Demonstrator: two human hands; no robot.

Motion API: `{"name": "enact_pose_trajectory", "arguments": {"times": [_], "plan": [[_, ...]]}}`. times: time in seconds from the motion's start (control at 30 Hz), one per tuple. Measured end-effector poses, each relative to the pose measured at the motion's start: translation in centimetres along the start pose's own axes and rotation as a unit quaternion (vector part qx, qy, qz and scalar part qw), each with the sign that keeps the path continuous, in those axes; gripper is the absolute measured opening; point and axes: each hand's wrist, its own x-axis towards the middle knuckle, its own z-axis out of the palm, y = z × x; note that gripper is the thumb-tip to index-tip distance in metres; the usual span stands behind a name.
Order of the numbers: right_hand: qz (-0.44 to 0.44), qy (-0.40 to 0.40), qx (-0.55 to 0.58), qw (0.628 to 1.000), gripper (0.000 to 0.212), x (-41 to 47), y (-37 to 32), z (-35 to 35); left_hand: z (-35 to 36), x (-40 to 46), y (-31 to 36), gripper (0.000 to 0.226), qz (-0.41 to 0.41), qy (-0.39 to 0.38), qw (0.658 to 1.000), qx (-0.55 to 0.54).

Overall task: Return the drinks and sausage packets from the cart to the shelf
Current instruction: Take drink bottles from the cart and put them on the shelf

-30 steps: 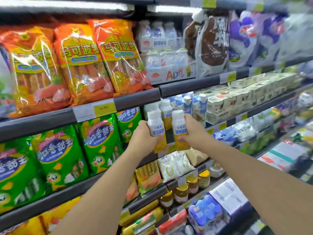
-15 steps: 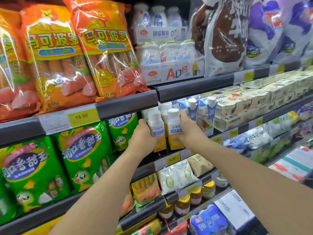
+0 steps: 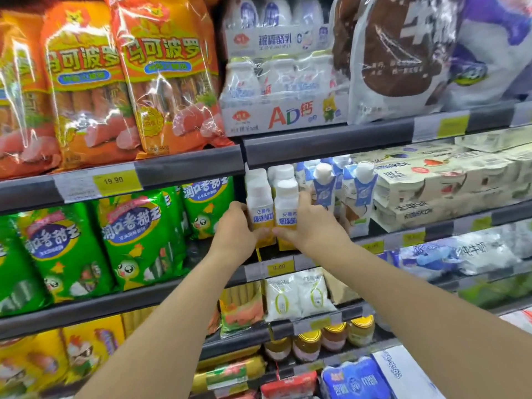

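Two bare forearms ran up from the bottom of the frame to the centre, where the left hand (image 3: 234, 230) curled around the left bottle (image 3: 260, 210) and the right hand (image 3: 312, 226) curled around the right bottle (image 3: 286, 210), the two bottles upright and touching side by side at the front edge of the shelf (image 3: 431, 226). Behind them stood more white-capped bottles (image 3: 283, 171) and, just to the right, blue cartons (image 3: 324, 182); green sausage packets (image 3: 138, 234) hung at centre left and orange packets (image 3: 161, 73) at upper left.
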Motion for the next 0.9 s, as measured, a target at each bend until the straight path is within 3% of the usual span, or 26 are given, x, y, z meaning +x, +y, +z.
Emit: {"name": "enact_pose_trajectory", "arguments": {"times": [0.13, 0.23, 0.33, 0.9], "plan": [[-0.002, 0.019, 0.005, 1.0, 0.094, -0.1, 0.2, 0.5, 0.4, -0.4, 0.4, 0.049, -0.017, 0.005, 1.0, 0.019], [-0.004, 0.025, 0.023, 0.999, 0.068, -0.4, 0.2, 0.5, 0.7, -0.4, 0.7, 0.048, -0.037, 0.006, 0.999, 0.018], [-0.001, 0.019, 0.037, 0.999, 0.061, -0.4, 0.3, 0.4, 0.8, -0.5, 0.8, 0.046, -0.041, 0.004, 0.999, 0.009], [0.011, 0.02, 0.079, 0.997, 0.076, -1.5, 1.0, 0.8, 0.4, -0.4, 0.2, 0.037, -0.006, -0.014, 1.0, -0.027]]}}
